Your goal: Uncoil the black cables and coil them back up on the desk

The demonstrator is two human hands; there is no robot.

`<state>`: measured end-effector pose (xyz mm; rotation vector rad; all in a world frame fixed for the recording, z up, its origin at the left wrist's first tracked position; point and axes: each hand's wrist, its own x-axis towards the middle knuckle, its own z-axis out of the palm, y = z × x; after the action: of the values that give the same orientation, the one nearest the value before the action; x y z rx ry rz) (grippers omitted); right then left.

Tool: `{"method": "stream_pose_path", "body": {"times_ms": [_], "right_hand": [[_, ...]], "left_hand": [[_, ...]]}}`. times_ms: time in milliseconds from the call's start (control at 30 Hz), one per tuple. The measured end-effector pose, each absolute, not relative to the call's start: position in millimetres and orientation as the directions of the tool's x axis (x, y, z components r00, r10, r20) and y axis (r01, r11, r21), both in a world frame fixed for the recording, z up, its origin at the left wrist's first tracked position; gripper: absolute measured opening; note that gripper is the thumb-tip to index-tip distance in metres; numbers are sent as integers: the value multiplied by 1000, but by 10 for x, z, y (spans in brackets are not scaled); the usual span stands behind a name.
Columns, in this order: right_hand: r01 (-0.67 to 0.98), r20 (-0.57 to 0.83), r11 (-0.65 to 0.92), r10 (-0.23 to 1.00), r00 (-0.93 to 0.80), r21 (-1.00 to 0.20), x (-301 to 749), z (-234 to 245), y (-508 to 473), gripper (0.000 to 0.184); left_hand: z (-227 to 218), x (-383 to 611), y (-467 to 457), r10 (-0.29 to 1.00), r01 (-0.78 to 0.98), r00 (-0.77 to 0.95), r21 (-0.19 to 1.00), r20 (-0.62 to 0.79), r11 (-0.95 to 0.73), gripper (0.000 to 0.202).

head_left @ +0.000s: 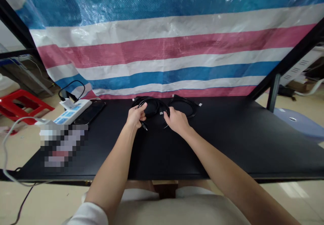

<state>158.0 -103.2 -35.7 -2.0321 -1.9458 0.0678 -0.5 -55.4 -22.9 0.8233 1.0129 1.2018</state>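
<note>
Between my hands a black cable [165, 104] is held in a looped coil, with silvery plugs at its ends. My left hand [136, 116] is closed around the left side of the loop. A black plug [144, 126] with a metal tip hangs out below that hand. My right hand [177, 119] pinches the loop's right side, thumb towards the middle. Just behind and to the right lies another coiled black cable [192, 107], its pale plug [200, 104] pointing right. Further cable turns overlap behind my left hand, so I cannot tell which belong to the held one.
On the left of the black table [240, 140] lie a white power strip [73, 111], a dark phone [91, 113] and a blurred-out item [64, 147]. A striped plastic sheet [162, 42] hangs behind. A red stool [22, 105] stands off to the left.
</note>
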Motion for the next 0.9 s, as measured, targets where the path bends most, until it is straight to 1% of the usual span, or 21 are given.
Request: {"method": "stream_pose_path", "body": {"times_ms": [67,100,167,233,267,333,400,433,500,533,600,667,700,767,800,833,900], "right_hand": [[980,114,-59,990,82,-188,1491,-282,-993,32],[986,104,-66,991,82,-155,1454,-247,-958,33],[993,119,-55,991,68,-104,1399,-175,-859,35],[997,103,-32,994,39,-66,1359,-97,-733,33],[998,72,-19,997,23,-52,1340,-56,-665,34],[999,1,-7,1000,7,-45,1293,20,-536,39],[998,-28,-21,999,19,-67,1230,76,-427,42],[996,-22,-30,999,28,-83,1195,92,-382,42],[993,-2,-36,999,36,-113,1129,97,-310,39],[992,2,-36,999,36,-123,1100,87,-282,37],[990,-30,-43,999,39,-137,1059,50,-237,33],[985,-82,-72,995,59,-154,1042,0,-214,31],[982,-92,-95,992,81,-164,1042,-26,-214,31],[972,-52,-138,990,130,-189,1057,-73,-244,33],[969,-6,-145,989,147,-201,1074,-93,-274,35],[968,43,-143,987,155,-207,1098,-111,-313,38],[969,139,-120,979,151,-214,1175,-143,-407,45]], "left_hand": [[-238,-56,-523,983,-377,42,908,-181,183,55],[-246,-79,-503,985,-394,23,904,-170,165,53],[-270,-119,-457,991,-434,-37,895,-132,103,42],[-304,-154,-403,988,-468,-119,883,-98,31,30],[-326,-169,-374,983,-477,-163,879,-85,-3,28],[-377,-197,-318,966,-455,-255,887,-44,-79,35],[-433,-227,-276,944,-354,-329,922,35,-157,45],[-461,-245,-264,931,-273,-354,944,83,-188,51],[-512,-281,-261,910,-56,-370,974,186,-221,61],[-535,-296,-270,904,70,-355,971,239,-229,65],[-579,-312,-302,898,321,-280,915,339,-245,69],[-614,-303,-341,910,523,-129,807,393,-275,66],[-626,-291,-359,919,592,-29,748,392,-301,59],[-633,-259,-391,924,674,164,645,346,-361,37],[-628,-242,-404,920,695,233,608,315,-384,26],[-617,-227,-418,917,712,277,580,288,-397,19],[-586,-200,-447,919,746,304,537,250,-393,22]]}}
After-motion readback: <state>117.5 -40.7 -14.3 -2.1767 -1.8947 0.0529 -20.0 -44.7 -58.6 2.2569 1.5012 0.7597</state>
